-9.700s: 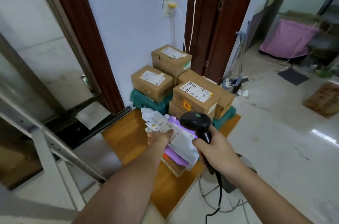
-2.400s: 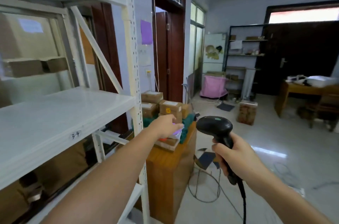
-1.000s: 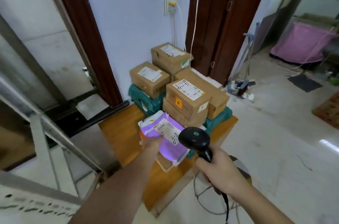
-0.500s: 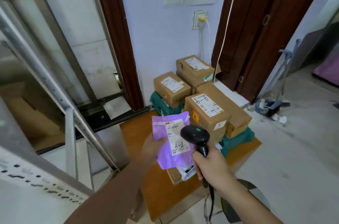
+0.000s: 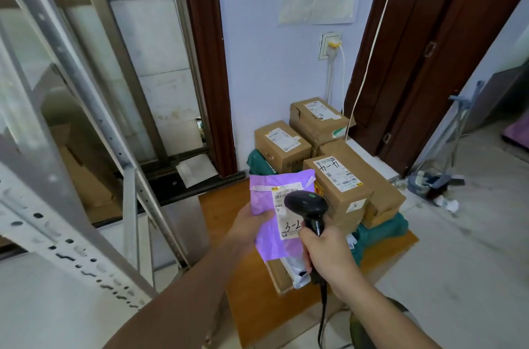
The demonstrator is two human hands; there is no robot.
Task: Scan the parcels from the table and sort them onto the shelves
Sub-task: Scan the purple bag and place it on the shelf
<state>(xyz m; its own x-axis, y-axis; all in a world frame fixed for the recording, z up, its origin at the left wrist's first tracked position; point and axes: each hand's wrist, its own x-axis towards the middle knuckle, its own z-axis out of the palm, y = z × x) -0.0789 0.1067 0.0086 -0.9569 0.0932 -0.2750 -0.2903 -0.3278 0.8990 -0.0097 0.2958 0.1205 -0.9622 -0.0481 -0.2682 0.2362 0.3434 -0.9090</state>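
My left hand (image 5: pixel 250 224) grips a purple mailer bag (image 5: pixel 267 205) by its left edge and holds it up above the wooden table (image 5: pixel 226 208). Its white label, hand-marked "3-2", faces me. My right hand (image 5: pixel 326 257) grips the handle of a black barcode scanner (image 5: pixel 307 204), whose head sits right in front of that label. Several brown cardboard parcels (image 5: pixel 337 185) with labels are stacked at the back of the table. A flat carton and a grey bag (image 5: pixel 296 270) lie under the purple mailer.
Green bags (image 5: pixel 383 230) lie under the cartons. A grey metal shelf frame (image 5: pixel 71 91) with perforated uprights fills the left side. A wall socket (image 5: pixel 330 45) and a paper sign hang above the table. The scanner cable (image 5: pixel 322 317) drops towards the floor. A mop stand (image 5: pixel 435 177) is at the right.
My left hand has raised the purple mailer a little and turned its label squarely to me. The scanner head has moved in over the label. The view has come closer.
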